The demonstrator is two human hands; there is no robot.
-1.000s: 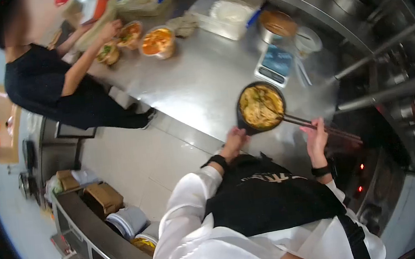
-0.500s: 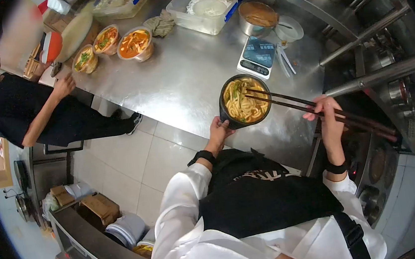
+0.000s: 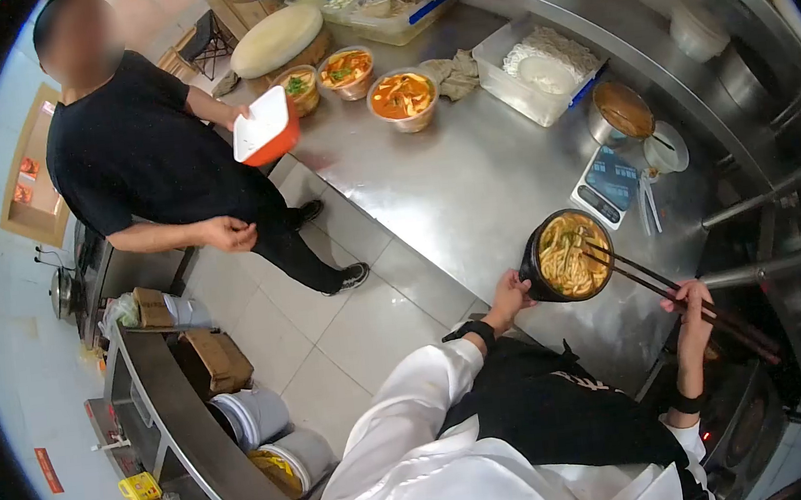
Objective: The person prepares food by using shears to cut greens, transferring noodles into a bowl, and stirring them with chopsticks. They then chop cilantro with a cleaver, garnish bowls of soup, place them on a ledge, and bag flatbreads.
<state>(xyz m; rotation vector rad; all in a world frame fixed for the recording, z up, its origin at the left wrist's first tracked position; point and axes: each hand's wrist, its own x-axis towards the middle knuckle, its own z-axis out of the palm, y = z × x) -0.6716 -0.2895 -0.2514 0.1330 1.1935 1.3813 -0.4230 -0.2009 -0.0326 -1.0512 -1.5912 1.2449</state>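
My left hand (image 3: pixel 510 294) grips the near rim of a black bowl (image 3: pixel 533 276) full of pale noodles (image 3: pixel 570 255), held just above the steel counter (image 3: pixel 452 187). My right hand (image 3: pixel 692 311) holds long dark chopsticks (image 3: pixel 659 285) whose tips rest in the noodles. A digital scale (image 3: pixel 608 185) lies just beyond the bowl.
A person in black stands at the left holding a red-and-white tray (image 3: pixel 264 129). Three filled bowls (image 3: pixel 402 96) sit at the counter's far end beside a round board (image 3: pixel 278 39). A tub of raw noodles (image 3: pixel 546 62), a metal pot (image 3: pixel 622 111) and a white cup (image 3: pixel 666 152) lie near the scale.
The view has swung right and back. The bowl stays in my left hand with the chopsticks in it. The other person has turned from the counter and now holds a tray.
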